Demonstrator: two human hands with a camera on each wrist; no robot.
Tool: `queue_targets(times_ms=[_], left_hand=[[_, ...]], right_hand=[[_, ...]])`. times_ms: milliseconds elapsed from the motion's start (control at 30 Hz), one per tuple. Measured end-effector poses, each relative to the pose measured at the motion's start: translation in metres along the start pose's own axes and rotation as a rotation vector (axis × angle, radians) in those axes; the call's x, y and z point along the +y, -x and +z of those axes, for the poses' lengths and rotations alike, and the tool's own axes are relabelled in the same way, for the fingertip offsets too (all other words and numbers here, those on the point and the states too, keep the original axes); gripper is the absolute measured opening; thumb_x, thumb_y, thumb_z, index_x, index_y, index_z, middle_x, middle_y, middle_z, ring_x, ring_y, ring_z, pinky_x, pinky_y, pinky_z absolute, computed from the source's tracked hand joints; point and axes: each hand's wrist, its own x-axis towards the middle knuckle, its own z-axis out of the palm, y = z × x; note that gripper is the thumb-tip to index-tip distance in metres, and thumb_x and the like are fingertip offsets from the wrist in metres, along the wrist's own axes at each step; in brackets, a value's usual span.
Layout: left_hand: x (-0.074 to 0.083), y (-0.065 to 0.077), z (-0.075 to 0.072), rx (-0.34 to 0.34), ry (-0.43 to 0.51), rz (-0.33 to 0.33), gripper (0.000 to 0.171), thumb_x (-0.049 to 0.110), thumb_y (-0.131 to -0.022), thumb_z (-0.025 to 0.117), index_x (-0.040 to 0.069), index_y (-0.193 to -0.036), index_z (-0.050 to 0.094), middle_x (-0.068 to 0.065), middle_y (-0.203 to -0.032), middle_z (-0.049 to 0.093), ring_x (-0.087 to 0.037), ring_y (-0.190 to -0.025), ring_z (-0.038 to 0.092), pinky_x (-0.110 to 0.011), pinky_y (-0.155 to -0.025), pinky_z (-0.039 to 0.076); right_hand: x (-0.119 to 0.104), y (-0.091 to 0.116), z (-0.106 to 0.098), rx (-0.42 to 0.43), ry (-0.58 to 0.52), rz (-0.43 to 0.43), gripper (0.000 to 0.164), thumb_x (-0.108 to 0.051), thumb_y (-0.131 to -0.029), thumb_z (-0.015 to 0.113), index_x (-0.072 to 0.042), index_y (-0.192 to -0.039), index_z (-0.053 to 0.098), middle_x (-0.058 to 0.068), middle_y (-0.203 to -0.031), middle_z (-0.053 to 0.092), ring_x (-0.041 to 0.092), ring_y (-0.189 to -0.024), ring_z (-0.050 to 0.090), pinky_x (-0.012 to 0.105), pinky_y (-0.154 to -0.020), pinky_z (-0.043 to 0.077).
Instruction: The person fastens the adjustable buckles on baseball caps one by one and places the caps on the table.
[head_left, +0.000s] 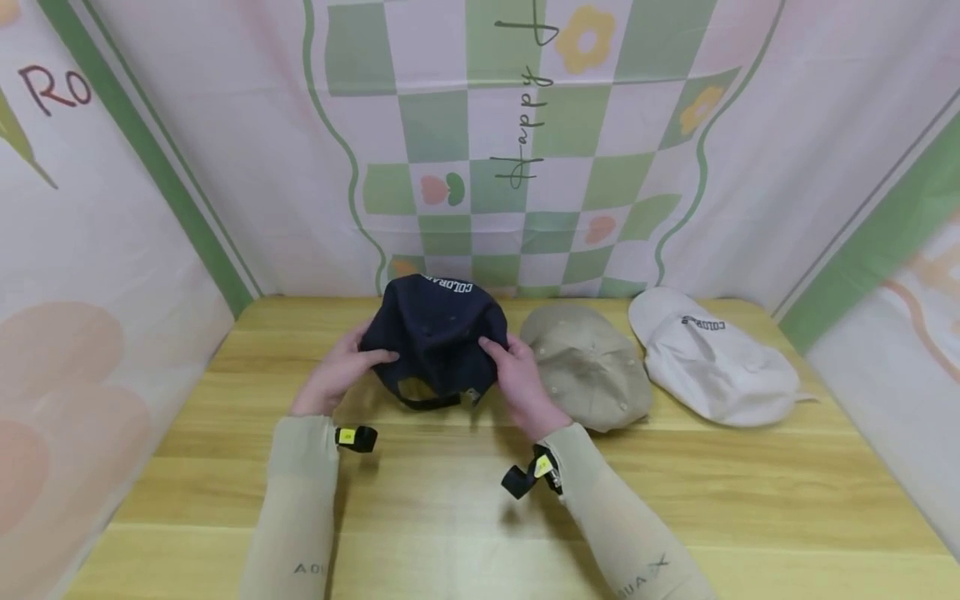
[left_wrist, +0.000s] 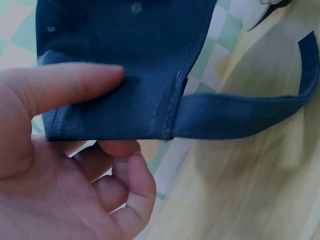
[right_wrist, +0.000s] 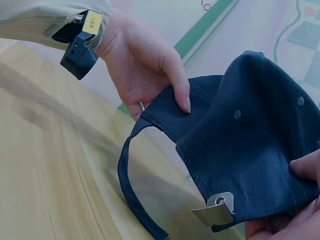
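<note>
Both hands hold a navy baseball cap [head_left: 442,333] above the table, its white lettering toward the back wall. My left hand [head_left: 337,371] pinches the cap's left edge, thumb on top and fingers beneath, as the left wrist view shows. At the right edge my right hand [head_left: 521,379] pinches the fabric the same way. The cap's back strap [left_wrist: 235,115] hangs loose from one side. On the other side sits a metal buckle [right_wrist: 217,212], apart from the strap's free end. Just right of my right hand lies a khaki cap [head_left: 592,367].
A white cap [head_left: 712,358] with dark lettering lies at the right on the wooden table [head_left: 420,517]. Behind the table hangs a printed curtain [head_left: 502,125] with green checks. Small black cameras [head_left: 365,439] are strapped to both wrists.
</note>
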Motion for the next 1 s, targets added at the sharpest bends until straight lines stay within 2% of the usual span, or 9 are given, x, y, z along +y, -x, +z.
queue_targets(times_ms=[100, 233, 300, 367, 533, 633, 833, 900, 1000], left_hand=[[0.0, 0.0, 0.001, 0.042, 0.002, -0.017, 0.052, 0.009, -0.097, 0.067, 0.003, -0.146, 0.049, -0.014, -0.134, 0.059, -0.025, -0.115, 0.058, -0.039, -0.106, 0.04], [0.001, -0.002, 0.002, 0.134, 0.007, -0.04, 0.025, 0.015, -0.099, 0.067, -0.005, -0.114, 0.065, -0.009, -0.106, 0.07, -0.02, -0.1, 0.063, -0.037, -0.101, 0.042], [0.001, -0.002, 0.002, 0.171, -0.001, -0.044, 0.022, 0.017, -0.099, 0.067, -0.005, -0.102, 0.067, -0.006, -0.094, 0.071, -0.019, -0.093, 0.065, -0.035, -0.098, 0.043], [0.002, -0.002, 0.001, 0.186, -0.001, -0.042, 0.02, 0.017, -0.1, 0.067, -0.004, -0.101, 0.068, -0.003, -0.092, 0.071, -0.017, -0.092, 0.065, -0.033, -0.097, 0.044], [0.002, -0.002, 0.002, 0.186, -0.008, -0.038, 0.027, 0.016, -0.1, 0.067, -0.007, -0.113, 0.066, -0.005, -0.097, 0.07, -0.017, -0.089, 0.065, -0.033, -0.094, 0.047], [0.002, -0.001, 0.002, 0.133, -0.029, -0.008, 0.032, 0.009, -0.099, 0.065, -0.006, -0.127, 0.061, -0.011, -0.112, 0.066, -0.02, -0.095, 0.064, -0.04, -0.095, 0.049], [0.003, -0.002, 0.003, -0.066, -0.057, 0.068, 0.073, -0.006, -0.095, 0.062, 0.02, -0.159, 0.037, -0.018, -0.139, 0.054, -0.035, -0.114, 0.056, -0.056, -0.099, 0.045], [0.003, -0.003, 0.004, -0.076, -0.031, 0.066, 0.08, -0.007, -0.095, 0.062, 0.026, -0.161, 0.032, -0.019, -0.14, 0.054, -0.037, -0.115, 0.057, -0.058, -0.099, 0.046], [0.002, -0.004, 0.005, -0.069, -0.004, 0.064, 0.082, -0.009, -0.095, 0.06, 0.025, -0.162, 0.028, -0.021, -0.141, 0.055, -0.035, -0.116, 0.058, -0.058, -0.098, 0.046]], right_hand=[[0.0, -0.001, -0.001, 0.004, -0.002, -0.007, 0.025, -0.013, -0.103, 0.058, 0.002, -0.122, 0.063, 0.009, -0.1, 0.072, 0.017, -0.083, 0.071, 0.029, -0.074, 0.058], [-0.001, -0.001, -0.003, -0.002, -0.038, -0.023, 0.031, -0.012, -0.104, 0.056, -0.001, -0.133, 0.061, 0.012, -0.113, 0.069, 0.019, -0.091, 0.071, 0.031, -0.079, 0.058], [-0.002, -0.001, -0.004, -0.005, -0.049, -0.027, 0.033, -0.011, -0.105, 0.055, -0.002, -0.136, 0.059, 0.014, -0.118, 0.067, 0.019, -0.094, 0.07, 0.032, -0.081, 0.058], [-0.002, -0.001, -0.004, -0.005, -0.051, -0.021, 0.034, -0.012, -0.105, 0.054, -0.004, -0.138, 0.059, 0.015, -0.122, 0.066, 0.02, -0.095, 0.07, 0.032, -0.082, 0.058], [-0.003, -0.001, -0.005, 0.004, -0.04, -0.007, 0.034, -0.012, -0.106, 0.054, -0.005, -0.138, 0.059, 0.015, -0.122, 0.066, 0.019, -0.095, 0.07, 0.031, -0.081, 0.058], [-0.003, -0.002, -0.005, 0.016, -0.046, -0.005, 0.034, -0.011, -0.105, 0.055, -0.003, -0.138, 0.058, 0.014, -0.118, 0.067, 0.018, -0.093, 0.071, 0.031, -0.08, 0.058], [-0.006, -0.001, -0.005, 0.05, -0.052, 0.017, 0.036, -0.015, -0.104, 0.058, -0.002, -0.138, 0.057, 0.008, -0.106, 0.07, 0.016, -0.084, 0.07, 0.028, -0.075, 0.058], [-0.009, 0.0, -0.004, 0.052, -0.052, 0.025, 0.036, -0.016, -0.103, 0.059, -0.003, -0.137, 0.057, 0.007, -0.103, 0.069, 0.015, -0.082, 0.07, 0.027, -0.073, 0.057], [-0.011, 0.0, -0.004, 0.053, -0.048, 0.033, 0.034, -0.017, -0.102, 0.062, -0.003, -0.133, 0.059, 0.004, -0.096, 0.069, 0.014, -0.076, 0.068, 0.025, -0.068, 0.054]])
